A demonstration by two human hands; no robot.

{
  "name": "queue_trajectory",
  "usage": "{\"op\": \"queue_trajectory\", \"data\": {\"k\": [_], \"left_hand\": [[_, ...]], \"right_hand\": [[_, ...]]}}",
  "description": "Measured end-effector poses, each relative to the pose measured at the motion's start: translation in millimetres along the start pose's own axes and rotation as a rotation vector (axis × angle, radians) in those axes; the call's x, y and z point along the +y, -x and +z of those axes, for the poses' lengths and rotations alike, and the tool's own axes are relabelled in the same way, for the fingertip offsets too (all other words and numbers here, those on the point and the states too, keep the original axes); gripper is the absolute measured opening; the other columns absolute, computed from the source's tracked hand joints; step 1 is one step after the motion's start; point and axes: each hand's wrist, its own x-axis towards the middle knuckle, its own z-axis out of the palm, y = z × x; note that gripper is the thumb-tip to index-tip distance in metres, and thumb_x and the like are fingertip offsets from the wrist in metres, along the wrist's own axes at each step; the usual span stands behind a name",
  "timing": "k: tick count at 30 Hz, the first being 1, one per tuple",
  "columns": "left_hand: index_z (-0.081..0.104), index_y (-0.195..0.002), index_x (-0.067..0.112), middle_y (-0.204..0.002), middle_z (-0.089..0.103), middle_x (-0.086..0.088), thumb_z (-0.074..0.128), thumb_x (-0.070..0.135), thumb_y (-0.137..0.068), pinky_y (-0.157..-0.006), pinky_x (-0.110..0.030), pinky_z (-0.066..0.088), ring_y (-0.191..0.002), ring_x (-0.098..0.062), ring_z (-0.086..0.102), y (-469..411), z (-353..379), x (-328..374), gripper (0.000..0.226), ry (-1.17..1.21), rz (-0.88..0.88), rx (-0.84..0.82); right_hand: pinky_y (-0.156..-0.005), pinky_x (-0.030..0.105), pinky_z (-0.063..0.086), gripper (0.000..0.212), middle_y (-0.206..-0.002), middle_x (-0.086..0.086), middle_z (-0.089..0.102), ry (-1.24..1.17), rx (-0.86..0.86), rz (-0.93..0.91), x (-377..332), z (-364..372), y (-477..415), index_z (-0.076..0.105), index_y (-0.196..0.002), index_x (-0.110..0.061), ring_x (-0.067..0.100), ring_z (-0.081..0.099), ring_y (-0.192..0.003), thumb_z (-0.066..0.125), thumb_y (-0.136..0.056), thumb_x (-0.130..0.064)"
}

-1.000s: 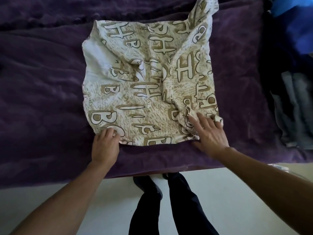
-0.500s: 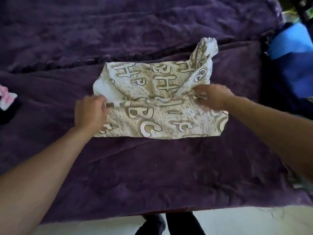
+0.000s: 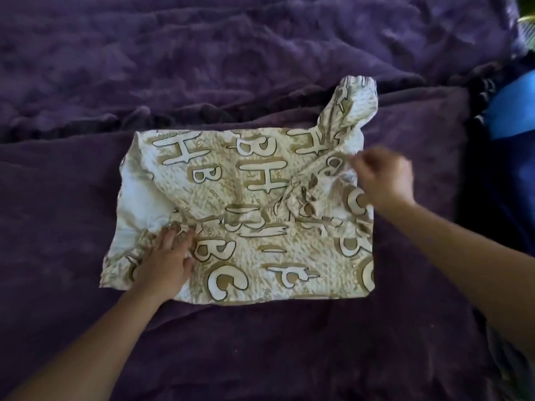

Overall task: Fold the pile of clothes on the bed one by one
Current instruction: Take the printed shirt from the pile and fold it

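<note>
A cream garment printed with large tan letters lies folded in half on the purple bedspread. One sleeve sticks out at its far right corner. My left hand lies flat on the near left part of the cloth, fingers spread, pressing it down. My right hand is over the right edge with fingers curled, pinching a bunched fold of the fabric. The cloth is wrinkled between the two hands.
Dark blue and bright blue clothes are heaped at the right edge of the bed. The purple bedspread stretches wide to the left and far side, with a raised ridge behind the garment.
The near half of the garment was lifted and folded away over the far half. Since then my left hand has slid back and flattened; my right hand now pinches fabric at the right edge.
</note>
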Motion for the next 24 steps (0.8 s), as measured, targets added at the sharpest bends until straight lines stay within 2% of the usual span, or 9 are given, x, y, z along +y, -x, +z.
{"op": "queue_trajectory", "data": {"k": [2,6,11,14,16,18,20,22,24], "left_hand": [[0.018,-0.152,0.031,-0.16,0.006,-0.007,0.048,0.034,-0.096,-0.112,-0.051,0.028,-0.145,-0.029,0.018,-5,-4,-1,0.063,0.013,-0.019,-0.044],[0.022,-0.151,0.032,-0.159,0.009,-0.007,0.055,0.034,-0.094,-0.108,-0.049,0.036,-0.133,-0.027,0.043,-10,-8,-1,0.066,0.058,-0.059,-0.074],[0.024,-0.15,0.032,-0.159,0.009,-0.005,0.058,0.033,-0.093,-0.106,-0.049,0.038,-0.127,-0.026,0.049,-10,-11,-1,0.066,0.088,-0.06,-0.077],[0.023,-0.15,0.032,-0.159,0.01,-0.004,0.057,0.034,-0.093,-0.108,-0.048,0.036,-0.131,-0.024,0.044,-5,-17,5,0.066,0.071,-0.05,-0.087],[0.036,-0.146,0.027,-0.152,0.029,-0.006,0.059,0.033,-0.092,-0.101,-0.044,0.042,-0.125,-0.022,0.048,-3,-26,6,0.059,0.155,-0.044,-0.065],[0.06,-0.124,0.02,-0.123,0.057,-0.005,0.061,0.028,-0.09,-0.077,-0.036,0.05,-0.099,-0.02,0.059,-6,-46,5,0.035,0.327,-0.031,0.158],[0.066,-0.101,0.015,-0.104,0.06,-0.008,0.061,0.021,-0.086,-0.064,-0.034,0.046,-0.087,-0.028,0.058,-22,-75,0,0.016,0.292,-0.017,0.496],[0.062,-0.107,0.012,-0.112,0.055,-0.017,0.063,0.017,-0.083,-0.076,-0.047,0.048,-0.1,-0.04,0.053,-57,-103,-7,0.025,0.166,0.005,0.702],[0.049,-0.132,0.014,-0.14,0.042,-0.018,0.067,0.024,-0.083,-0.098,-0.055,0.038,-0.126,-0.041,0.039,-99,-128,-8,0.053,0.094,0.007,0.651]], "right_hand": [[-0.072,0.031,0.047,0.044,-0.079,-0.008,0.062,-0.14,0.182,0.239,-6,-11,-55,0.064,-0.089,-0.021,0.017,0.062,-0.08,0.061,-0.074,-0.062],[-0.081,0.035,0.055,0.055,-0.101,0.004,0.067,-0.37,-0.057,0.597,-24,2,-123,0.06,-0.118,-0.01,0.022,0.066,-0.094,0.079,-0.074,-0.035],[-0.085,0.027,0.053,0.034,-0.099,0.0,0.073,-0.168,0.137,-0.118,-83,20,-106,0.072,-0.107,-0.019,0.012,0.067,-0.089,0.052,-0.08,-0.015],[-0.081,0.026,0.054,0.037,-0.114,-0.002,0.071,0.085,-0.4,-0.566,-91,42,-26,0.066,-0.12,-0.026,0.014,0.069,-0.094,0.054,-0.089,-0.01],[-0.09,0.031,0.053,0.033,-0.126,-0.002,0.065,0.184,-0.698,-0.647,-81,50,14,0.063,-0.125,-0.024,0.015,0.065,-0.106,0.058,-0.093,-0.016],[-0.086,0.031,0.054,0.024,-0.119,-0.003,0.067,0.051,-0.511,-0.569,-78,46,13,0.068,-0.115,-0.021,0.013,0.068,-0.094,0.061,-0.093,-0.026],[-0.076,0.03,0.055,0.027,-0.112,-0.005,0.068,0.019,-0.218,-0.357,-72,42,-17,0.068,-0.113,-0.022,0.01,0.067,-0.08,0.064,-0.09,-0.036],[-0.085,0.036,0.054,0.05,-0.121,-0.002,0.064,0.074,-0.235,-0.109,-66,42,-49,0.058,-0.127,-0.021,0.018,0.066,-0.097,0.071,-0.083,-0.042],[-0.093,0.037,0.052,0.067,-0.122,0.001,0.063,-0.044,-0.422,0.142,-60,54,-67,0.052,-0.133,-0.016,0.02,0.062,-0.108,0.081,-0.075,-0.032]]}}
